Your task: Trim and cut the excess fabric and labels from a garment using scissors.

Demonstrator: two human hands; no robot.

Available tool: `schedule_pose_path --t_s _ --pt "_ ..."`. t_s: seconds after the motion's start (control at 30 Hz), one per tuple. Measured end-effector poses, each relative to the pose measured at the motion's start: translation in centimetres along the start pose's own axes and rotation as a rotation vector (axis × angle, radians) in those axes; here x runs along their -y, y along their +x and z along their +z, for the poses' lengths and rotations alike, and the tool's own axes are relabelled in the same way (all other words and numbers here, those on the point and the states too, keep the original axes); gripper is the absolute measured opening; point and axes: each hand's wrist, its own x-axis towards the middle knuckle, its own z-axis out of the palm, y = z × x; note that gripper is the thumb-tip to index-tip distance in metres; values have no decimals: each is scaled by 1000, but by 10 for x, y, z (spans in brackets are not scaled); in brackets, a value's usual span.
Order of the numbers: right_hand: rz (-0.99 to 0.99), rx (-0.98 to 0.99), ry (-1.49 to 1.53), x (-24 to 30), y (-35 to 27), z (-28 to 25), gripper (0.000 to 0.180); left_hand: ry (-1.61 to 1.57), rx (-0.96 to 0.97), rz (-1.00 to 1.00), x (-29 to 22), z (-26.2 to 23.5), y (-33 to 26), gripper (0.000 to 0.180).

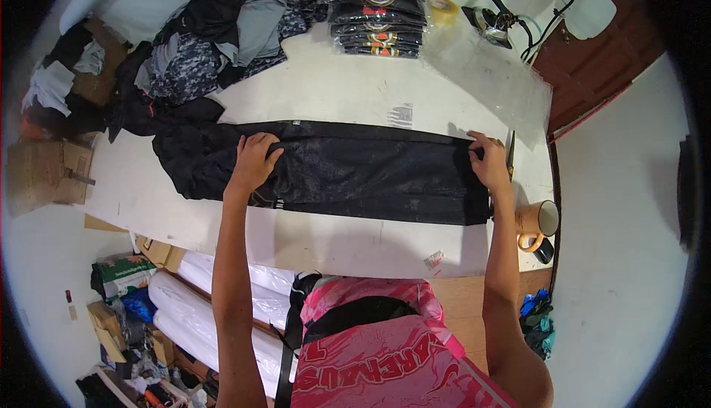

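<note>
A long black garment [370, 171], perhaps trousers, lies stretched across the white table in front of me. Its left part is bunched, while the right part is flat with a straight end. My left hand [255, 162] rests on the cloth near the bunched part, fingers bent and thumb apart from them. At the straight right end, my right hand [489, 162] has its fingertips and thumb at the edge of the cloth. The undersides of both hands are hidden.
Piled clothes [215, 37] cover the far left. A stack of bagged black garments [379, 11], a tape roll [443, 11] and clear plastic sheets [496, 74] lie at the back. Close by my right arm are a mug [535, 219] and scissors [511, 152]. White rolls [185, 312] lie below left.
</note>
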Motion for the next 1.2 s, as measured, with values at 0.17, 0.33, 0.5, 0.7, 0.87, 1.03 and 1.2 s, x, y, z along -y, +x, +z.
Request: schedule_pose_path --t_s 0.17,0.33,0.5,0.7,0.87,1.03,1.2 --pt "56 -34 250 -15 -5 -14 35 -267 213 41 8 -9 26 19" --pt "121 26 167 -26 -6 -13 33 -272 309 -38 28 -16 29 26" --pt "151 35 171 -26 -5 -9 32 -102 430 -198 64 -37 21 33" --pt "145 61 174 -24 -6 -7 32 -77 443 -244 91 -57 32 28" --pt "232 98 104 -22 -8 -7 33 -218 273 -276 104 -45 29 21" --pt "112 -153 -180 26 -6 5 33 199 -439 -152 47 -3 2 26" --pt "-188 -171 -141 106 -21 51 42 40 -302 89 -39 36 -19 40"
